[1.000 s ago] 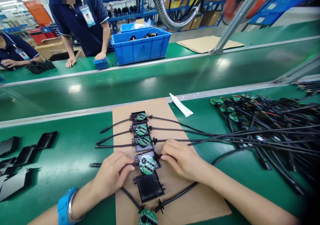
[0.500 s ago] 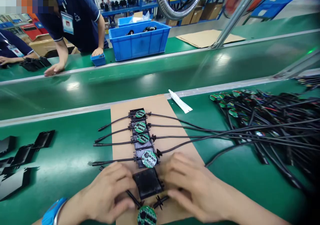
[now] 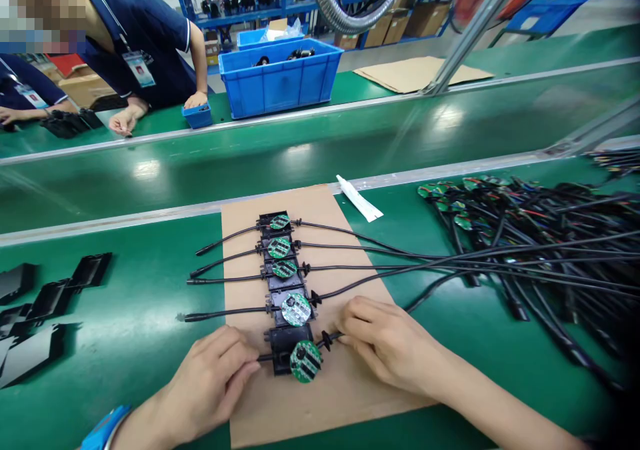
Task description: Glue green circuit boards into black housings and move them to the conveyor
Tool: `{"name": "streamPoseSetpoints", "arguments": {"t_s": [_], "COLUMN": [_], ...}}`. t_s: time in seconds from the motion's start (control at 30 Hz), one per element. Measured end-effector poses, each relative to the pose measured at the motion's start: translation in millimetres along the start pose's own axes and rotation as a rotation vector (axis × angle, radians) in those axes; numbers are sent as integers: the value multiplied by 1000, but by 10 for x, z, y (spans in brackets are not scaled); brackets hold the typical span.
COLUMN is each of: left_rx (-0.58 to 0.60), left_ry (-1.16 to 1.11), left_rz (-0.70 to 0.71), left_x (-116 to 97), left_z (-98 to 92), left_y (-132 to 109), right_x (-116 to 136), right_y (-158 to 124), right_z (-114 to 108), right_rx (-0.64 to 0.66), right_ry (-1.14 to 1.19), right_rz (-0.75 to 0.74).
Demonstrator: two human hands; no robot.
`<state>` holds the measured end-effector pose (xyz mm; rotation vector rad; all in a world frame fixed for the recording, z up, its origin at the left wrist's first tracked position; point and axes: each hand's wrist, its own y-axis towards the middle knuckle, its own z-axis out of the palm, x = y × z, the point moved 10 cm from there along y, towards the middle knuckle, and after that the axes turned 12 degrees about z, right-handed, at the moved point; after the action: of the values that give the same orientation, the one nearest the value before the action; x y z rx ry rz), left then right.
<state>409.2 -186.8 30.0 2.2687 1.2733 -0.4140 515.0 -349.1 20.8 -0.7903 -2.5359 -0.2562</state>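
Observation:
My left hand (image 3: 217, 373) pinches the short black cable (image 3: 265, 357) left of the nearest round green circuit board (image 3: 306, 361). On the other side, my right hand (image 3: 383, 340) is closed on the longer black cable (image 3: 334, 336), just beyond its ribbed grommet. That board lies tilted over the nearest open black plastic case (image 3: 281, 342), overhanging its right edge. Behind it, several similar cases stand in a column, each with a green board (image 3: 296, 309) and cables running out to both sides. All rest on a brown cardboard sheet (image 3: 280, 410).
Loose black case parts (image 3: 50, 300) lie at the left. A white tube (image 3: 359, 199) lies behind the cardboard, and a heap of cabled boards (image 3: 525, 237) fills the right. Across the channel are a blue bin (image 3: 280, 80) and a co-worker (image 3: 145, 43) touching a small blue box (image 3: 198, 115).
The nearest board and its cables have moved up from below the black case to over it, between my hands. The case now shows its open inside. The co-worker's hand has shifted.

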Motion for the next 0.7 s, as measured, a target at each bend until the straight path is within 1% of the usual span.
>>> {"name": "streamPoseSetpoints", "arguments": {"t_s": [0.07,0.1,0.2,0.27,0.4,0.5,0.57,0.7], "left_rx": [-26,-15,79,97,27,14,10,-36], "left_ry": [15,19,-5,-31,-39,-33,-34,-34], "left_rz": [6,0,-46,-73,-49,-28,-23,-26], "left_x": [-8,-2,47,74,42,4,-17,-46], "left_z": [-39,-38,21,22,-82,-119,-142,-235], "left_y": [-21,-33,-60,-67,-59,-77,-101,-157], "right_x": [33,56,117,128,104,108,124,173], "right_y": [-10,-11,-4,4,8,3,-4,-36], "right_z": [0,-4,4,30,78,74,57,17], "right_rx": [-4,-9,-31,-47,-68,-79,-89,-126], "right_ry": [13,12,-13,-34,-53,-44,-22,70], "right_rz": [-1,-4,-22,-27,-23,-30,-40,-84]}}
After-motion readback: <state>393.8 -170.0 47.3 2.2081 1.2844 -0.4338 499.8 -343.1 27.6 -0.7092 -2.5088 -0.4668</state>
